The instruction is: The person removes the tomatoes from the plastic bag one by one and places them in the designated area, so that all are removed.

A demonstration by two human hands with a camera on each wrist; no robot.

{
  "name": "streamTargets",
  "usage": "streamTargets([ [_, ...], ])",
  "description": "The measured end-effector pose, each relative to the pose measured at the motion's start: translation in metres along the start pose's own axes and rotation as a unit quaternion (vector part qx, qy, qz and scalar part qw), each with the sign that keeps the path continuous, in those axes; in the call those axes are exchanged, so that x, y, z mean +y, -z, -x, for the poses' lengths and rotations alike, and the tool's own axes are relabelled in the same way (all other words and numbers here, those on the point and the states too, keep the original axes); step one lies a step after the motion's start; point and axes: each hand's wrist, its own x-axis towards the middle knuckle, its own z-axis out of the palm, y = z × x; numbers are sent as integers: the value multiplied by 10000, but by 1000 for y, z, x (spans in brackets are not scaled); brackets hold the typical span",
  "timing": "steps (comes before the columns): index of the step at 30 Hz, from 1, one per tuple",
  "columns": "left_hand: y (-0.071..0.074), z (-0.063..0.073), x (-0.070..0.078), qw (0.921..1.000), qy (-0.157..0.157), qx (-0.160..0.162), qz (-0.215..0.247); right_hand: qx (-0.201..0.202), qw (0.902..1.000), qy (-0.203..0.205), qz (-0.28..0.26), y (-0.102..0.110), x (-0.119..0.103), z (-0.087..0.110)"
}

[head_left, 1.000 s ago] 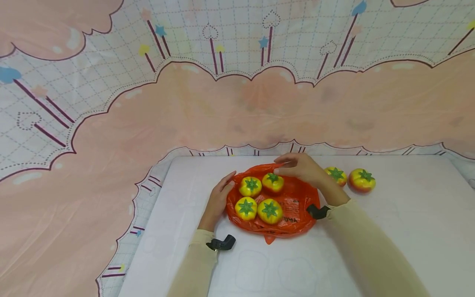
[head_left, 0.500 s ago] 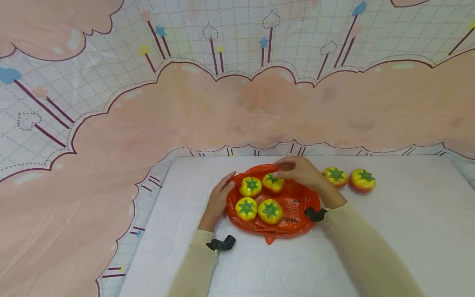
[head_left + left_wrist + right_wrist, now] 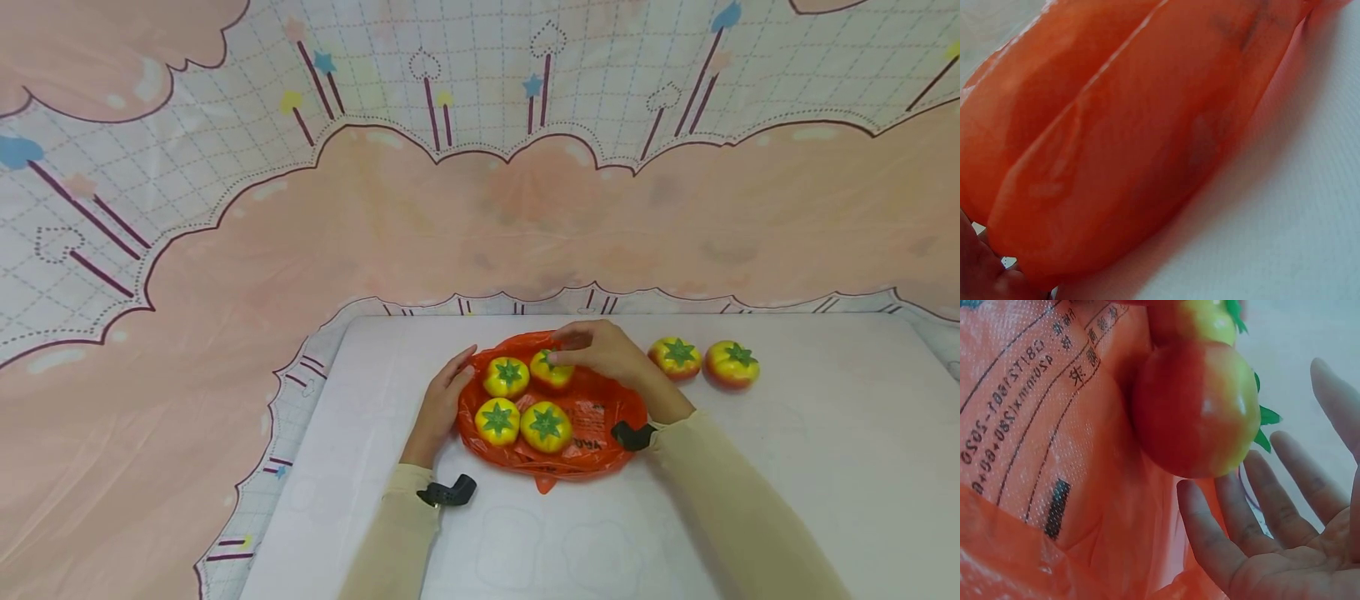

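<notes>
A red plastic bag point(image 3: 600, 400) lies spread open, with several yellow-and-red tomato-like fruits in its left part, green star-shaped leaves on top. My left hand point(image 3: 441, 404) rests along the bag's left rim with fingers nearly straight; in the left wrist view, the fingers point(image 3: 985, 269) meet the bag's lower edge. My right hand point(image 3: 603, 354) is over the far rim, thumb overlapping the back right fruit point(image 3: 551, 375). In the right wrist view, its fingers point(image 3: 1260, 519) are spread and loosely bent just beside a fruit point(image 3: 1197, 409), not wrapped round it.
Two more such fruits stand outside the bag on the white table point(image 3: 817, 467), one at the right forearm point(image 3: 677, 357) and one farther right point(image 3: 732, 364). A patterned peach-and-white cloth point(image 3: 480, 217) hangs behind the table.
My right hand has shifted slightly toward me, and its forearm has moved left, uncovering more of the nearer outside fruit. The left hand and bag stay in place.
</notes>
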Motion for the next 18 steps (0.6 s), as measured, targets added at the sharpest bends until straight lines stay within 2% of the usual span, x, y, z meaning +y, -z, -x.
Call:
streamTargets([
  [7, 0, 1, 1, 10000, -79, 25, -52, -65, 9999, 59, -72, -4, 2, 0],
  [18, 0, 1, 1, 10000, -34, 11, -17, -115, 9997, -145, 143, -12, 5, -2],
])
